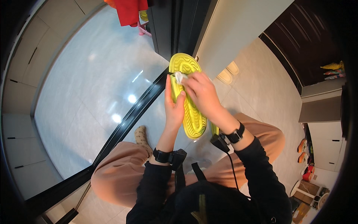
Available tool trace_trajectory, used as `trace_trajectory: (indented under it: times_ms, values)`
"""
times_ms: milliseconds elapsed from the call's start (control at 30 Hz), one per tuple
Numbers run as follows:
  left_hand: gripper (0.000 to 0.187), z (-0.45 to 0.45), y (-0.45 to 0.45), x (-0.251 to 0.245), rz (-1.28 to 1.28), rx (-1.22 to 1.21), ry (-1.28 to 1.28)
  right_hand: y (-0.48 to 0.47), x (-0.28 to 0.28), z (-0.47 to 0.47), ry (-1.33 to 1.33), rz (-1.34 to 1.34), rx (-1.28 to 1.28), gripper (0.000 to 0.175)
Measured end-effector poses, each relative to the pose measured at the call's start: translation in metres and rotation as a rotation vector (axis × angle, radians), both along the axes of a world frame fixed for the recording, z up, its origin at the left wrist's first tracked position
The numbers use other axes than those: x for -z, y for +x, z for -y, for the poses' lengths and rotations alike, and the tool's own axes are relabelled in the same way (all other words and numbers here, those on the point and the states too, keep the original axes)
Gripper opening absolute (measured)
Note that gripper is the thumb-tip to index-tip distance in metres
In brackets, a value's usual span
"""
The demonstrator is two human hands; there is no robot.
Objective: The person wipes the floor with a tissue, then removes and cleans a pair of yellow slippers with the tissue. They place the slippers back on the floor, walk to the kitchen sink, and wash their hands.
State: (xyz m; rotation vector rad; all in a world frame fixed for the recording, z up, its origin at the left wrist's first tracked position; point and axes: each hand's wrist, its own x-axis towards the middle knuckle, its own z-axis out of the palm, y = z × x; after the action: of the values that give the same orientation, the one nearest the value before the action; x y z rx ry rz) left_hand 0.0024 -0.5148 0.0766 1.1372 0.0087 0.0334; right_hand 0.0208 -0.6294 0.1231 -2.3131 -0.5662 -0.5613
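A yellow-green slipper (194,123) is held up in front of me, its grooved sole facing the camera. My left hand (175,107) grips it by the left edge, the thumb lying across the sole. In the fingers of my right hand (202,91) is a crumpled white wipe or tissue (179,77), pressed against the sole near the dark notch below the toe end. The right hand is slightly blurred. Part of a second yellow slipper (214,129) shows beside my right wrist, mostly hidden by the arm.
A black door track (130,112) crosses the tiled floor on the left. Ahead stands a dark door frame (179,28) beside a pale wall panel (237,25). Cream slippers (225,77) lie on the floor to the right. Several shoes (302,151) line the far right by white cabinets (325,140).
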Motion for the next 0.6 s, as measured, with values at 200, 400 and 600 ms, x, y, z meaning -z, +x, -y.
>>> trace_trajectory:
  times_ms: [200,400,600]
  values:
    - [0.066,-0.001,-0.003,-0.004,0.017,-0.006,-0.013,-0.005,-0.002,-0.001,0.001,0.037,0.061,0.022]
    - [0.065,-0.002,-0.008,-0.002,0.029,-0.04,-0.024,-0.008,0.0,0.001,-0.02,0.012,0.103,0.022]
    - [0.066,0.004,-0.009,-0.001,0.012,-0.01,-0.076,-0.02,0.004,0.013,-0.043,0.05,0.098,0.023]
